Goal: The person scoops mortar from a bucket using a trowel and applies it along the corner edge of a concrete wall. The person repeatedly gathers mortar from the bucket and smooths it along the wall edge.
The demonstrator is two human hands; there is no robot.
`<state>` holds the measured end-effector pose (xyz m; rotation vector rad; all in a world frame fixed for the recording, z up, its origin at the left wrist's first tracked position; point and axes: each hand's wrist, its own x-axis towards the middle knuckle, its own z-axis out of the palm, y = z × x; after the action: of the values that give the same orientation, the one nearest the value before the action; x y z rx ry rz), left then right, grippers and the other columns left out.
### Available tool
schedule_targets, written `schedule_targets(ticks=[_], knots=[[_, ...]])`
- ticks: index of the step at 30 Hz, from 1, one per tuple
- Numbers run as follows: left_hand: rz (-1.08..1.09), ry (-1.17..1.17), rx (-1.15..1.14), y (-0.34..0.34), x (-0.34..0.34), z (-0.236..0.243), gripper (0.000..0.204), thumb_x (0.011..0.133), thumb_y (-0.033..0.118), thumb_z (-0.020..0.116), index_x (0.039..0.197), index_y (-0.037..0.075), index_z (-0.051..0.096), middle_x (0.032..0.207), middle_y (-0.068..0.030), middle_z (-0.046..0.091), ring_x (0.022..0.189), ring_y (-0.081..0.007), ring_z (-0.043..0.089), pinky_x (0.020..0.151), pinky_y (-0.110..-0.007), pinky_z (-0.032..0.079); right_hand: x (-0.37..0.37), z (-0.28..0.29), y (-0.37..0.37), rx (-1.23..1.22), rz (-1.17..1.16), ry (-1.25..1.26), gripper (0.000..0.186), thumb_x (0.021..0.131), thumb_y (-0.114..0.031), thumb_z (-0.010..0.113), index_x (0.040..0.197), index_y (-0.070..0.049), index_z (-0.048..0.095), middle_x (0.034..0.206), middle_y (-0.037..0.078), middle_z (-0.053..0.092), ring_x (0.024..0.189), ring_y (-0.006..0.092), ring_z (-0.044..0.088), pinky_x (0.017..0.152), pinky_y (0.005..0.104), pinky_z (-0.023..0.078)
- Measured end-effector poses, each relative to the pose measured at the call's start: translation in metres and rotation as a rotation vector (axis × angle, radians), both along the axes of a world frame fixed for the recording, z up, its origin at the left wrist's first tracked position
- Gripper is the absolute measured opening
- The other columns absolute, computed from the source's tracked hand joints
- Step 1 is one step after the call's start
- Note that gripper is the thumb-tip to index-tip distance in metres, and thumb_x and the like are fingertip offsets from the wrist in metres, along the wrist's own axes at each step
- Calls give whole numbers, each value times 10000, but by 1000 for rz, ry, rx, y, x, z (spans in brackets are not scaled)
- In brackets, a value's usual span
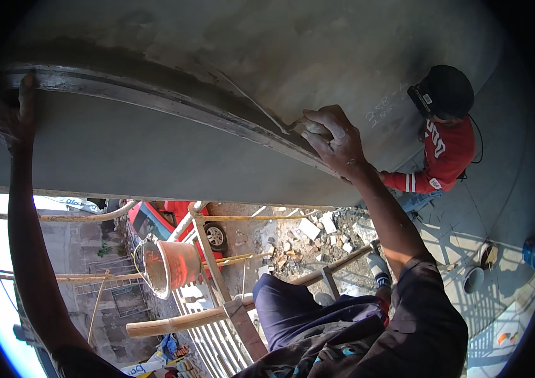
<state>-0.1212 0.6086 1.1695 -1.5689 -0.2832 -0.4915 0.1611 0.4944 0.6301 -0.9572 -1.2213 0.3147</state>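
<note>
A long metal straightedge (173, 104) lies along the edge of grey plaster (173, 148), its line bent by the lens. My left hand (12, 116) grips its far left end, the thumb over the bar and the other fingers in shadow. My right hand (333, 135) is closed round the handle of a trowel (252, 101), whose thin blade shows edge-on against the darker plaster above the bar. Near the right end of the straightedge is the hand (382, 176) of a co-worker; my right forearm partly covers that spot, so I cannot tell whether it touches the bar.
The co-worker (447, 145) in a red top and dark cap stands at right. A mortar-stained bucket (170, 268) hangs by the scaffold poles (179, 324) below me. Farther down are a red car (176, 217) and rubble (311, 236). A round container (473, 279) stands on the floor at right.
</note>
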Motion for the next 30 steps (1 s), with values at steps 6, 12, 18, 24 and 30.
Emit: schedule_targets(ticks=[6,12,18,24,30], knots=[[-126,40,-84,-12,22,-18,888,874,772,607,1464,115,506,1480,-204,508,1330,-403,496,1087,-551,419,-9,47,47,56,-22,-70,363,822,-152,804,1165,-179,689,1028,38,644,926,238,700,770,395,602],[-100,4,-79,-14,22,-19,899,862,783,613,1461,120,509,1491,-203,505,1357,-399,476,1097,-551,410,-18,51,43,33,42,-154,357,830,-124,809,1166,-117,688,1059,70,648,916,255,708,773,375,599],[-112,1,-93,-9,18,-16,919,857,798,605,1471,121,503,1492,-190,506,1359,-402,471,1095,-567,401,-2,33,14,51,121,-150,382,800,-66,824,1156,-105,691,1064,88,647,894,261,717,754,365,604],[-71,-71,-98,-5,12,-15,925,843,808,613,1476,143,503,1460,-171,529,1346,-410,482,1098,-571,393,-2,-3,6,51,56,18,423,797,-95,824,1190,-175,689,1054,67,647,938,261,703,746,384,610],[-90,-55,-107,-8,18,-16,926,838,805,620,1474,142,502,1452,-178,534,1350,-404,484,1116,-570,374,-12,-19,38,2,11,-163,381,835,-181,804,1198,-163,689,1047,55,649,974,264,688,793,425,595]])
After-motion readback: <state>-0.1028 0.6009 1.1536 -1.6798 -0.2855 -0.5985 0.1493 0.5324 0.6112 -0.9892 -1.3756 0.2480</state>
